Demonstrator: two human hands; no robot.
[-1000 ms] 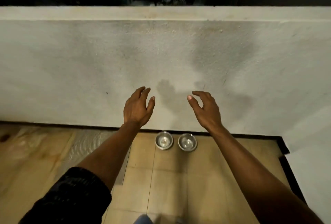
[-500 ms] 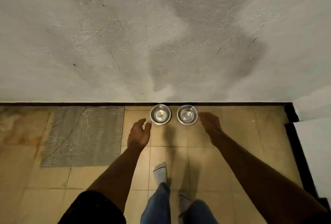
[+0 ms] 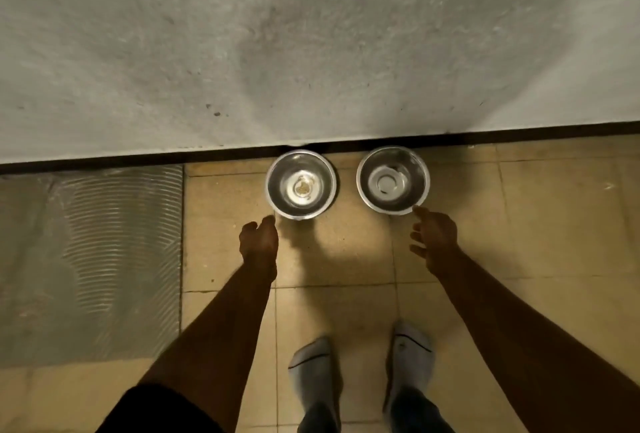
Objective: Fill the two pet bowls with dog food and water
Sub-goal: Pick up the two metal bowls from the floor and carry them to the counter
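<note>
Both hands reach down with loose, spread fingers and hold nothing. Just beyond the left hand (image 3: 259, 240) sits the left bowl (image 3: 300, 184) on the floor (image 3: 346, 259); the right hand (image 3: 434, 237) almost touches the right bowl (image 3: 393, 180). No writing is legible.

Both hands have dropped from chest height in front of the wall to just short of the two steel bowls on the floor. The left hand (image 3: 259, 242) now hovers just beside the left bowl (image 3: 300, 184), and the right hand (image 3: 434, 237) reaches the near rim of the right bowl (image 3: 392, 179), a fingertip at its edge. The view has tilted down and closed in, bringing the socked feet (image 3: 360, 373) into sight.
</note>
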